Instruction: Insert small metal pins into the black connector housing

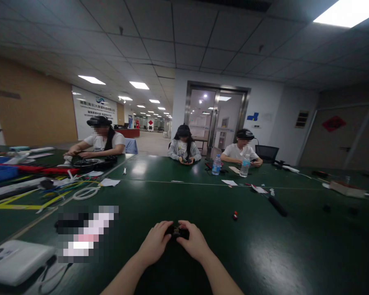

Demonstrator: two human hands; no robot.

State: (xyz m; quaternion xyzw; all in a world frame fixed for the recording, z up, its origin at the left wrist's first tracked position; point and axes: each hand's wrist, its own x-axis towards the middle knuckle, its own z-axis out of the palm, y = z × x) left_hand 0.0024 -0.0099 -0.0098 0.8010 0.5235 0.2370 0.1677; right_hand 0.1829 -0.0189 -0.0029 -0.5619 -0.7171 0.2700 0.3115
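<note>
Between my two hands, low in the middle of the head view, is a small black object (176,232) with a paler, metallic-looking part at its centre. Its kind is too small and dark to make out. My left hand (155,242) closes on its left side with thumb and fingers. On its right side my right hand (195,241) grips it the same way. Fingers cover much of both its ends. Farther off to the right, a small red and black item (235,215) lies on the dark green table (209,205).
A white box-shaped device (20,260) with cables stands at the near left, beside a blurred-out patch. Coiled white cable (86,193) and tools lie beyond. Two water bottles (216,165), papers and a black rod (277,205) are toward the right. Several people sit across the table.
</note>
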